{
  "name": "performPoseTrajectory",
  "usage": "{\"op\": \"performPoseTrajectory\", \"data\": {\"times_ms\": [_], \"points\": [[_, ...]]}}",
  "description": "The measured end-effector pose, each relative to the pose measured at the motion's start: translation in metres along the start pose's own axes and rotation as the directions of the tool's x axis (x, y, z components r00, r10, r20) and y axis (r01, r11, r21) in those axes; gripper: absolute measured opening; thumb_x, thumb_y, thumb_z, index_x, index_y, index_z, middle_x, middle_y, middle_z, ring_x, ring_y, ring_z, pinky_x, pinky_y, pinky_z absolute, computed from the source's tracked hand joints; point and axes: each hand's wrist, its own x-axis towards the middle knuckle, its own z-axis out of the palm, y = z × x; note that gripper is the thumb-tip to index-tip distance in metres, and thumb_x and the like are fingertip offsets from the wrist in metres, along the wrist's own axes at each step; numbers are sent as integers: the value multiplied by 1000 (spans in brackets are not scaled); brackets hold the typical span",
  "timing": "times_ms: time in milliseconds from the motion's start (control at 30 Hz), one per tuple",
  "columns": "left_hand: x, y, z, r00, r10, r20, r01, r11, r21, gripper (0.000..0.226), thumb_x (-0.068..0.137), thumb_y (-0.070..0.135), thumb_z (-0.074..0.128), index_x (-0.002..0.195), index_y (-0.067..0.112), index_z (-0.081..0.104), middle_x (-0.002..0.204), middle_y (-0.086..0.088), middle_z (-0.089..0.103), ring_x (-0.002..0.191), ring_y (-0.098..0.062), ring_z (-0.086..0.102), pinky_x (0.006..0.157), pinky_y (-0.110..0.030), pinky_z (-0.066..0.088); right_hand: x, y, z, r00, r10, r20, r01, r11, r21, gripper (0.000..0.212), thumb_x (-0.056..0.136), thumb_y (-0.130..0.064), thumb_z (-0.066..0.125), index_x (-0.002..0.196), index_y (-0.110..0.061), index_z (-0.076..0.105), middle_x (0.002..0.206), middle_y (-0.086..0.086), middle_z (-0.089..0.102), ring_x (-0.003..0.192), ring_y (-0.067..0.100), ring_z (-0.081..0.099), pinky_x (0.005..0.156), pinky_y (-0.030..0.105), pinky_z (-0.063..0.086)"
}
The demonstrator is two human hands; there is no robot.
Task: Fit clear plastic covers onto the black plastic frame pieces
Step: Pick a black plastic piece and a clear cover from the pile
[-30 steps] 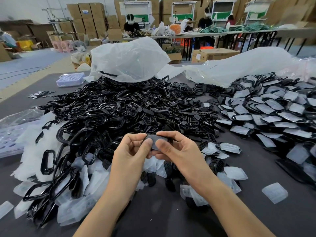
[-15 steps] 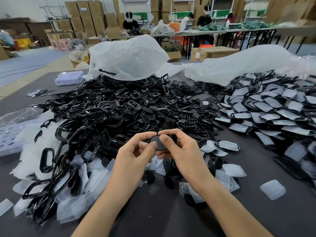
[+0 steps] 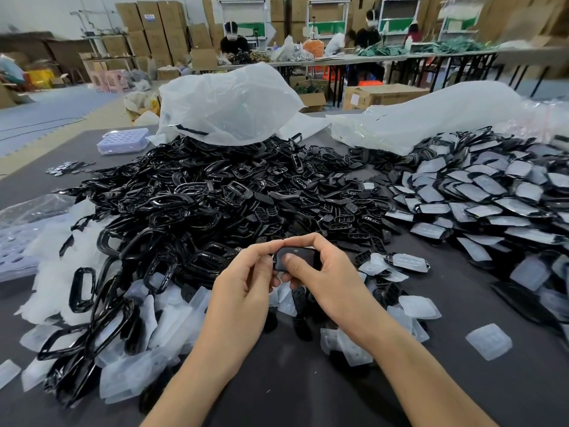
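Both hands hold one small black frame piece [image 3: 300,257] with a clear cover on it, just above the table's middle. My left hand [image 3: 246,282] pinches its left edge. My right hand [image 3: 323,272] wraps its top and right side, thumb pressed on its face. A large heap of black frame pieces [image 3: 215,198] lies behind and left of my hands. Loose clear plastic covers [image 3: 147,315] are scattered at the front left and under my wrists. A pile of covered pieces [image 3: 480,192] spreads on the right.
The dark table [image 3: 308,389] shows bare cloth in front. Two white plastic bags [image 3: 228,106] sit at the back. A lilac tray [image 3: 123,140] stands at the far left. A single clear cover [image 3: 489,341] lies at the right. People work at distant tables.
My hands have risen slightly with the piece. The right index finger now arches over its top edge and the thumb presses its face.
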Motion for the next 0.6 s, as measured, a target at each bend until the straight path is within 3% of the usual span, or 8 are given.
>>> {"op": "performPoseTrajectory", "data": {"times_ms": [167,267,367,500,600], "points": [[2,-4,0,1000,-17,-19,19,998,68,29,99,16,58,101,44,68,75,8,67,75,-15,68,68,-28,55,-2,-4,0,1000,11,6,-11,1000,20,15,100,-12,61,109,-23,66,80,-8,75,75,3,69,70,15,53],[1,-8,0,999,-27,-42,32,992,124,29,98,18,57,97,46,63,71,13,65,61,-3,60,57,-21,50,-3,-4,4,1000,-6,13,6,1000,-23,15,100,-12,61,110,-23,65,84,-12,76,78,3,71,73,16,54],[-1,-8,0,998,15,-56,-3,978,211,32,97,17,52,96,48,61,72,10,68,45,-2,45,44,-13,36,-3,-2,7,1000,-14,7,14,999,-45,15,99,-14,63,111,-24,65,89,-13,76,81,5,72,74,18,55],[1,-8,0,999,-15,-45,22,986,164,27,99,23,54,99,49,62,79,12,70,65,-13,64,57,-24,51,-4,-4,6,999,-42,1,42,998,-49,18,100,-11,62,110,-26,64,88,-14,75,78,2,70,73,15,54],[3,-9,-1,998,-36,-54,42,993,112,24,100,21,57,97,44,65,75,7,68,65,-14,63,54,-22,51,-4,-4,7,999,-52,-17,51,997,-50,20,101,-11,61,111,-28,63,91,-12,75,79,5,71,75,18,55]]}}
